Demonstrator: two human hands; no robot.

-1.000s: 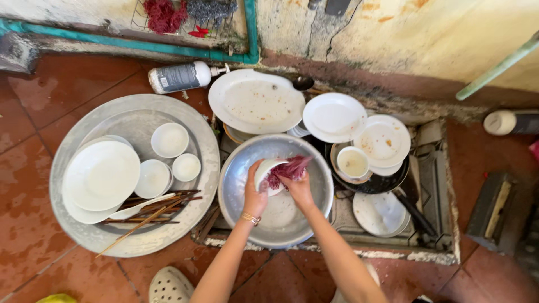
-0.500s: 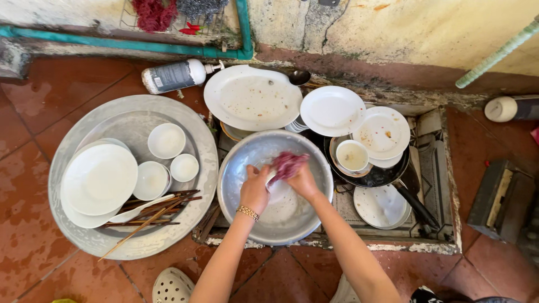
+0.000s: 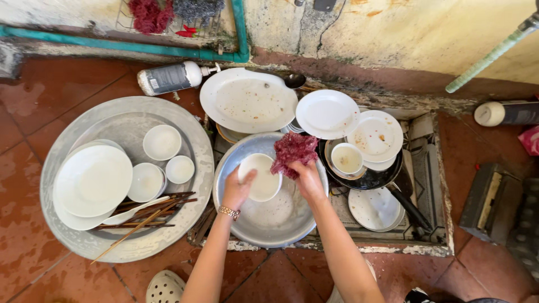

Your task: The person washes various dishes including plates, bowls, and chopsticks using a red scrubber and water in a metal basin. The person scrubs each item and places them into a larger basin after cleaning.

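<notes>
My left hand grips a small white bowl, held tilted over a large metal basin. My right hand is closed on a dark red scrubbing pad that rests against the bowl's right rim. A bracelet sits on my left wrist. Both forearms reach in from the bottom edge of the view.
A big round metal tray at left carries white plates, small bowls and chopsticks. Dirty white plates, a cup and a black pan crowd the drain grate at right. A bottle lies by the wall.
The bowl has been lifted and turned so its inside faces up, and the red pad has shifted from inside the bowl to its right rim.
</notes>
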